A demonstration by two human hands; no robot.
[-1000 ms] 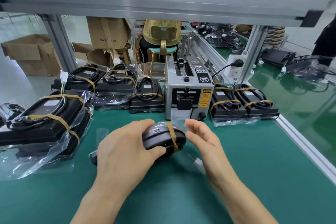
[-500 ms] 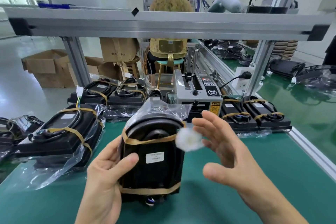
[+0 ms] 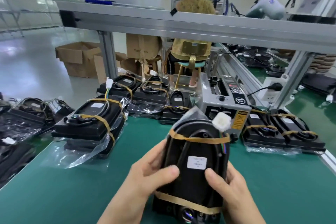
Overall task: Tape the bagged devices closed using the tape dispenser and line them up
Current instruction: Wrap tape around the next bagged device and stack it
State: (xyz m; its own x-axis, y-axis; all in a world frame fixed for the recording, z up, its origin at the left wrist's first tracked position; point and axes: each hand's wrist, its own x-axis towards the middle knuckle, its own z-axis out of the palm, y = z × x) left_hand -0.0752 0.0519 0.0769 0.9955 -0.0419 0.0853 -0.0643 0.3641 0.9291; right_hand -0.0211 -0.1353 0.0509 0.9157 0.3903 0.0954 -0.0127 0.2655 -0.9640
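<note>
Right over the green mat (image 3: 272,178), close to my chest, I've got the bagged device (image 3: 195,167) held up on end in both hands. Left hand (image 3: 147,176) is wrapped round its left edge with the thumb pressed across the front; right hand (image 3: 229,185) has the right edge, thumb sitting just under the white label (image 3: 197,162). Both are firm grips, fingers curled round the thing, nothing loose.

It looks done to me: one brown tape band (image 3: 198,139) up top, another across the bottom, and the white connector (image 3: 222,121) poking out of the bag at the upper right corner.

So I'd say the step now is lining it up. My tip: lay it flat and slide it snug against a row, either the pair to the right of the tape dispenser (image 3: 225,103) or the row to the left of it. Tuck that connector in first so it doesn't snag the next bag, and keep the label face up like the others.
</note>
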